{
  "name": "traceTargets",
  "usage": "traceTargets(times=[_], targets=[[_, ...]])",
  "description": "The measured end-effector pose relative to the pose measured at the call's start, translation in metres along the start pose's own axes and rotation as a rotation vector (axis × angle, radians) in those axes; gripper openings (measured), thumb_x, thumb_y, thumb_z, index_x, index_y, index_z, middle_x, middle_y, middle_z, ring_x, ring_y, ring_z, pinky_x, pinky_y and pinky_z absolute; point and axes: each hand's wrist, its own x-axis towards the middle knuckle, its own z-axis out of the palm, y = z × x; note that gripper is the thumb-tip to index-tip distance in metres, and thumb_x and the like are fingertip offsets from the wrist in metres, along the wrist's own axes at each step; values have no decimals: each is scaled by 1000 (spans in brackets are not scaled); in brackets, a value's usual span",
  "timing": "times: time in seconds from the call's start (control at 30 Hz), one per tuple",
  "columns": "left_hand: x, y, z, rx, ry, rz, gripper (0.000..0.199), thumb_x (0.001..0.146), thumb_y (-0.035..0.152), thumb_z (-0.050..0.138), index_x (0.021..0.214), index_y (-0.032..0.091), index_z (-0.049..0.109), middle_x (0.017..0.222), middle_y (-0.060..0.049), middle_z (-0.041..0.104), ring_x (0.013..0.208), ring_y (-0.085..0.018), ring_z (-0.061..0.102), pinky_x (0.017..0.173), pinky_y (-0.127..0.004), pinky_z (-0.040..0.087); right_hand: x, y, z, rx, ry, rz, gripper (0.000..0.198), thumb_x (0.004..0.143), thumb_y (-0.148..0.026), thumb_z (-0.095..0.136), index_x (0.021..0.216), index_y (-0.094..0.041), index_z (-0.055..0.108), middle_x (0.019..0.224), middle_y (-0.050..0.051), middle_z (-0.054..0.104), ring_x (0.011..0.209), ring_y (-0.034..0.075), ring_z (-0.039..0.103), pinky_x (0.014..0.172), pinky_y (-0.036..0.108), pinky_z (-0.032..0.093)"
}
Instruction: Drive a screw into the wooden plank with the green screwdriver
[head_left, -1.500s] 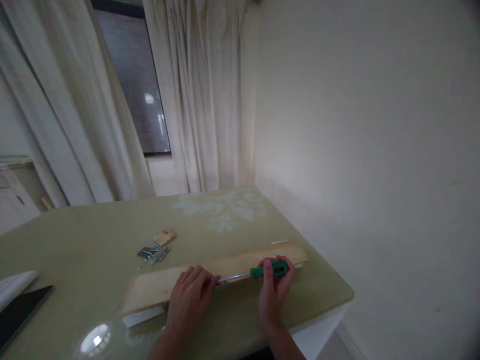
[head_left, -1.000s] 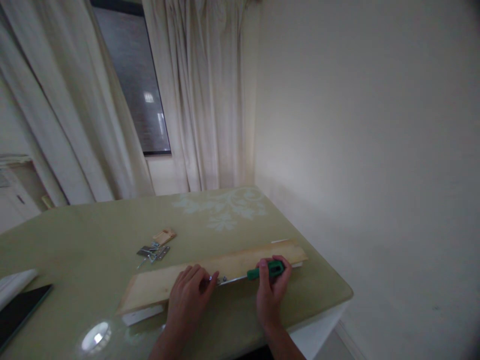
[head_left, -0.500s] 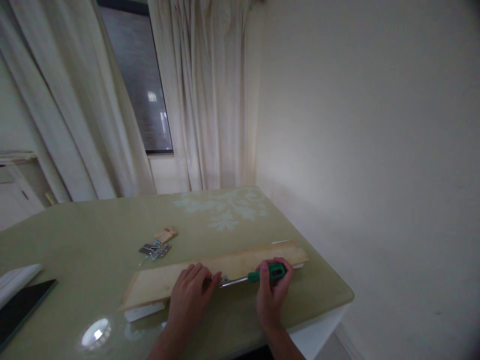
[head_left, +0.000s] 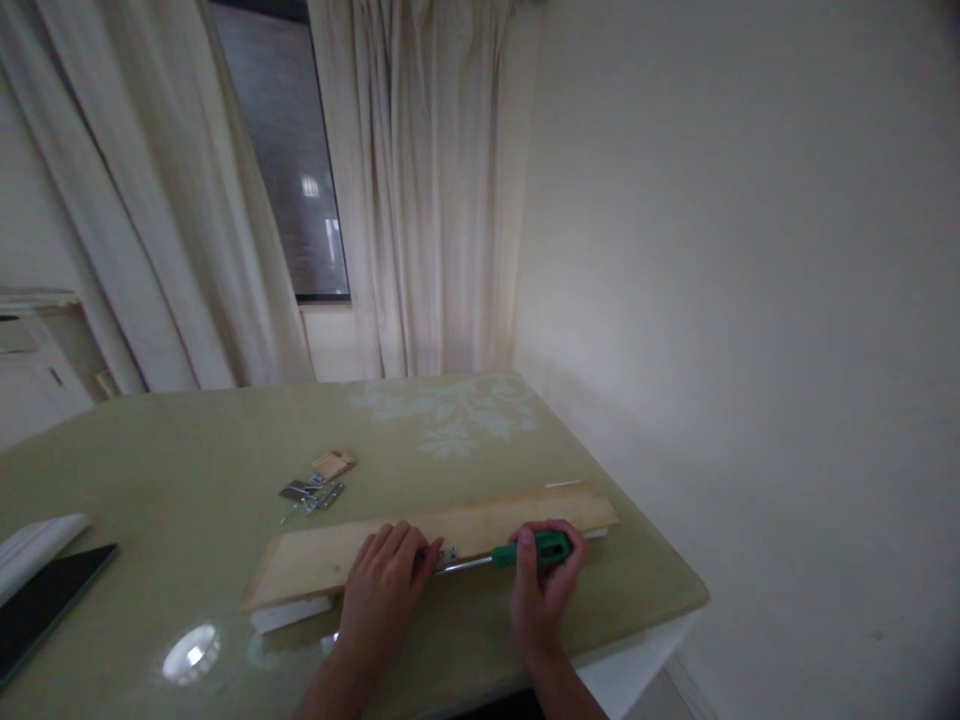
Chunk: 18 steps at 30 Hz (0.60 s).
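My right hand (head_left: 544,585) is wrapped round the green handle of a screwdriver (head_left: 504,557), whose metal shaft points left along the near edge of a pale wooden board (head_left: 315,563). At the shaft's tip, by the board's edge, sits a small metal piece (head_left: 450,553), too small to make out fully. My left hand (head_left: 386,580) rests on the board, its thumb and forefinger closed beside that tip; what they pinch is hidden. The board lies raised on white supports (head_left: 292,613).
Behind the board lie several metal hinges and screws (head_left: 315,493) and a small wooden piece (head_left: 334,463). A dark flat tablet-like object (head_left: 52,605) and a white object (head_left: 37,548) lie at the left of the green-topped table (head_left: 187,450). A wall (head_left: 712,350) stands to the right.
The view has shifted slightly. The screwdriver, both hands and the board hold nearly the same places, with the screwdriver still at the board's edge.
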Motion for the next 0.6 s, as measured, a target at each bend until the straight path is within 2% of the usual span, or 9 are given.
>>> traceTargets(times=[0.33, 0.6], targets=[[0, -2, 0, -83, -72, -72, 44, 108, 51, 48, 77, 23, 61, 76, -1, 63, 75, -20, 59, 75, -35, 42, 3, 2, 2, -60, 31, 6, 40, 90, -46, 76, 110, -23, 50, 89, 1, 64, 74, 17, 64, 67, 30, 55], [-2, -1, 3, -24, 34, -10, 44, 109, 48, 47, 76, 23, 60, 74, -1, 63, 74, -20, 58, 75, -35, 40, 3, 3, 2, -74, 40, 10, 39, 91, -46, 76, 110, -23, 51, 90, 1, 63, 74, 16, 63, 66, 28, 56]])
